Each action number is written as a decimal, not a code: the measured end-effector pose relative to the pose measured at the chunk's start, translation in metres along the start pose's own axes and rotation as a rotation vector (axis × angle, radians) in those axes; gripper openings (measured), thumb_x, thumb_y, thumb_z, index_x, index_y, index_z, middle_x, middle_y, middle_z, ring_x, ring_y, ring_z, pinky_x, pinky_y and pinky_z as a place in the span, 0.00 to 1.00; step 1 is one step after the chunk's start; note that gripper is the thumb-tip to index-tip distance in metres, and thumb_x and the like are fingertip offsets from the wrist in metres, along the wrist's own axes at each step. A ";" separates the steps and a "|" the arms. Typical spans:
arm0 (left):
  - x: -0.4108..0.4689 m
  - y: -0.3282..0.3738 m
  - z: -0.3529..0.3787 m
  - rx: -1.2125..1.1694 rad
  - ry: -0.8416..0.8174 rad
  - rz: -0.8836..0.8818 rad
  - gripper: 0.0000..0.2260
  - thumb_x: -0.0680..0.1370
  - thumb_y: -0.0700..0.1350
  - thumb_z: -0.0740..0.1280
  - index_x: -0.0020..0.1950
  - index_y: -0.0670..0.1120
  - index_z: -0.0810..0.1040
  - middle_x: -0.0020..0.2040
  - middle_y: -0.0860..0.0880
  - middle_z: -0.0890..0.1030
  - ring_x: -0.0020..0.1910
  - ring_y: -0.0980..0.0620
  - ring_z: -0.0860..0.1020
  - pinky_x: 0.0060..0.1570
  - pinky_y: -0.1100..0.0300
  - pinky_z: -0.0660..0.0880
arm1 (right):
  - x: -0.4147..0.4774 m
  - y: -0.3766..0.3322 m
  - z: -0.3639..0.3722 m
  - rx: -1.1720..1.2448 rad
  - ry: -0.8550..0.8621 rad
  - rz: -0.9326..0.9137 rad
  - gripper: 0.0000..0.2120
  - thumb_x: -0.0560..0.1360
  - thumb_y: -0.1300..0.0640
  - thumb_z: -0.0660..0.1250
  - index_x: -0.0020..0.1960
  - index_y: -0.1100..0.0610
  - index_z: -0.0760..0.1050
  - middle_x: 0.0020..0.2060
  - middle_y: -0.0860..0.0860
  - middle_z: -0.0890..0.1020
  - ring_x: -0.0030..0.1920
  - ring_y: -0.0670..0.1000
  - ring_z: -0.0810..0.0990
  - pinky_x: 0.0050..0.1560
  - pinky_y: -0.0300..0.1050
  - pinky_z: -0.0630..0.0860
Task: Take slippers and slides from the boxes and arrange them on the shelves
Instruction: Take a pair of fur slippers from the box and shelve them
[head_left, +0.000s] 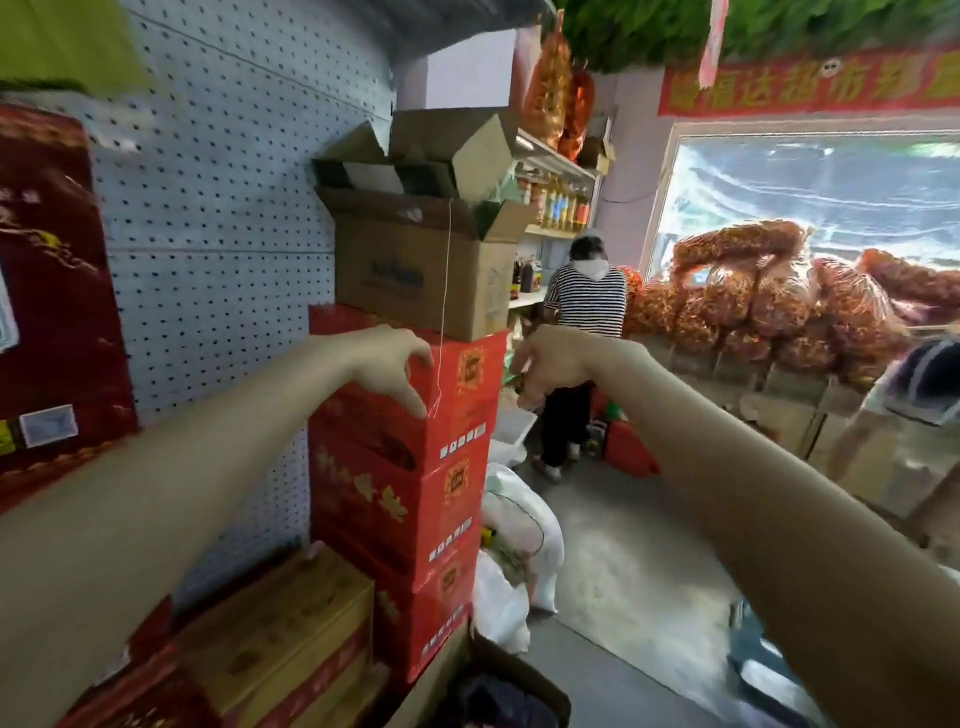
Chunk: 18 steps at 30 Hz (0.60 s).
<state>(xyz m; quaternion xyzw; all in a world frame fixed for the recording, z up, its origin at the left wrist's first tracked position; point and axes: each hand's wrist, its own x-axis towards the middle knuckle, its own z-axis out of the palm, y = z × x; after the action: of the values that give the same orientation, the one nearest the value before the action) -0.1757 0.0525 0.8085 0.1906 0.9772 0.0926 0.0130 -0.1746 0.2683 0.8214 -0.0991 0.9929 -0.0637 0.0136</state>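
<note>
1. The left hand (395, 364) lies on the top red box (467, 400) of the stack. Its fingers are bent over the box's upper edge and its thumb is spread down the near face toward the corner, so it grips that box.
2. From this hand, the brown carton (410, 275) sits at about 12 o'clock, resting directly on the red box with its flaps open. A second open carton (441, 150) is stacked on top of it. No slippers or slides show, and the insides of both cartons are hidden.
3. The brown carton's long side runs left to right, across the line of both forearms.
4. The right hand (550, 364) hangs just beside the red box's right face, with the brown carton at about 10 o'clock. Its fingers are loosely curled around nothing, and I cannot tell whether they touch the box.
5. Both hands look about equally near, one on each side of the carton's base, so a two-handed lift seems likely.
6. At 6 o'clock, low in the view, a floor box (540, 680) stands open. Its dark contents are too blurred to name.
</note>
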 end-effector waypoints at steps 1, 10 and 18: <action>0.010 0.001 0.003 0.005 -0.013 -0.021 0.30 0.67 0.52 0.75 0.67 0.51 0.70 0.57 0.49 0.78 0.54 0.51 0.76 0.51 0.60 0.71 | 0.018 0.004 0.004 -0.001 -0.017 -0.012 0.27 0.67 0.54 0.76 0.64 0.56 0.75 0.52 0.50 0.79 0.52 0.51 0.77 0.52 0.43 0.73; 0.121 -0.012 0.081 -0.084 -0.052 -0.283 0.34 0.68 0.53 0.75 0.70 0.49 0.66 0.62 0.48 0.75 0.60 0.50 0.73 0.54 0.61 0.69 | 0.172 0.064 0.072 -0.055 -0.188 -0.288 0.27 0.68 0.53 0.75 0.65 0.55 0.74 0.55 0.53 0.81 0.54 0.54 0.79 0.49 0.41 0.72; 0.180 0.006 0.202 -0.352 -0.115 -0.617 0.30 0.68 0.51 0.75 0.68 0.47 0.69 0.50 0.52 0.77 0.53 0.51 0.75 0.53 0.59 0.72 | 0.262 0.142 0.167 -0.223 -0.430 -0.614 0.22 0.73 0.52 0.71 0.63 0.61 0.76 0.59 0.57 0.79 0.60 0.57 0.75 0.56 0.45 0.71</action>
<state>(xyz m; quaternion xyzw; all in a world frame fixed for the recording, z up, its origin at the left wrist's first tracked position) -0.3277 0.1607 0.6131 -0.1135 0.9555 0.2404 0.1280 -0.4527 0.3338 0.6336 -0.4037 0.8923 0.0656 0.1910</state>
